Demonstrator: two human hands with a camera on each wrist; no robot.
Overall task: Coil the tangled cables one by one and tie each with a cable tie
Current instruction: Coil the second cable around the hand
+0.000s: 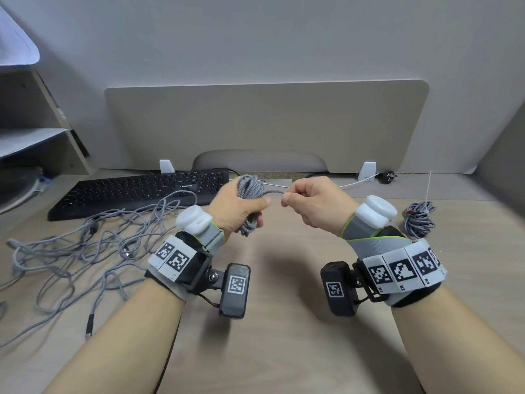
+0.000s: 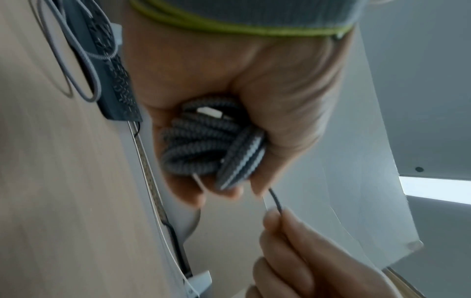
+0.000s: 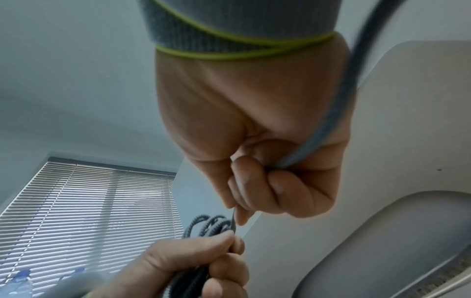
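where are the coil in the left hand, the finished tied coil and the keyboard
coil in the left hand (image 1: 247, 185), head view, top loops above the fist
finished tied coil (image 1: 420, 220), head view, middle of the bundle
keyboard (image 1: 136, 191), head view, middle of the keys

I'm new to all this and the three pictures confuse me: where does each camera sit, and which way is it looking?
Head: worn on the head, looking forward and down at the wooden desk; both forearms and hands show.
Left wrist: on the left wrist, looking along the left hand, which grips the grey braided cable coil.
Right wrist: on the right wrist, looking along the right hand, which pinches a cable strand.
Shared: all three show both hands and the coil.
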